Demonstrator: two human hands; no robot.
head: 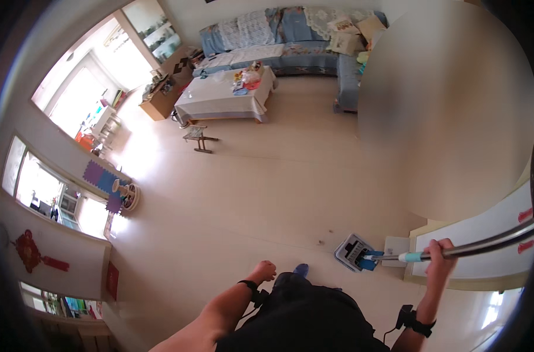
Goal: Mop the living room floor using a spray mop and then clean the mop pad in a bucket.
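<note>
My right hand (441, 256) grips the metal pole of a mop (487, 243), just above its pale turquoise collar. The pole slants down to the left, and its blue mop head (369, 260) rests at a grey-and-white bucket (344, 254) on the floor. How far the head sits inside the bucket I cannot tell. In front of my body hangs my left hand (263, 271), fingers curled, with nothing visible in it. A blue-covered foot (301, 270) shows beside that hand, on the beige tiles.
A folding stool (199, 138) stands ahead on the floor, before a cloth-covered coffee table (218, 99). Behind is a blue corner sofa (309, 48). At the left wall are foam mats (100, 177) and a basket (131, 198). A white panel (474, 237) borders the right side; a blurred patch hides much there.
</note>
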